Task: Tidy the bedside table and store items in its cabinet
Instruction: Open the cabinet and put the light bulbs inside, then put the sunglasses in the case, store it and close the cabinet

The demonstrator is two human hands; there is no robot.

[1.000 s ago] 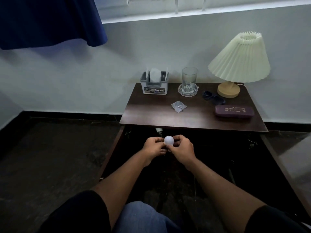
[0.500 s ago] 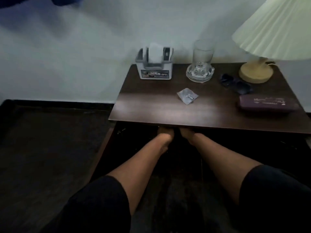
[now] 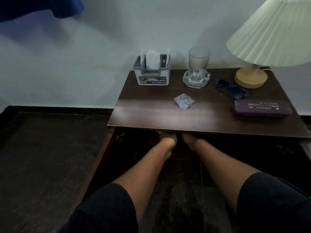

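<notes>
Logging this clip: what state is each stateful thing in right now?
Cabinet: open.
Glasses case: shut, lying flat.
Sunglasses: folded, outside the case.
Drinking glass: upright, looks empty.
Lamp: appears unlit.
Left hand: fingers hidden under tabletop.
Right hand: likewise.

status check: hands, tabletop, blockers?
Left hand and right hand reach under dark wooden tabletop; fingers hidden. Purple glasses case, dark sunglasses, clear plastic packet not yet stored. No blockers visible.

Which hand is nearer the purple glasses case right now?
Right. The right hand reaches under the tabletop edge, down-left of the glasses case; the left hand sits beside it, farther left.
</notes>
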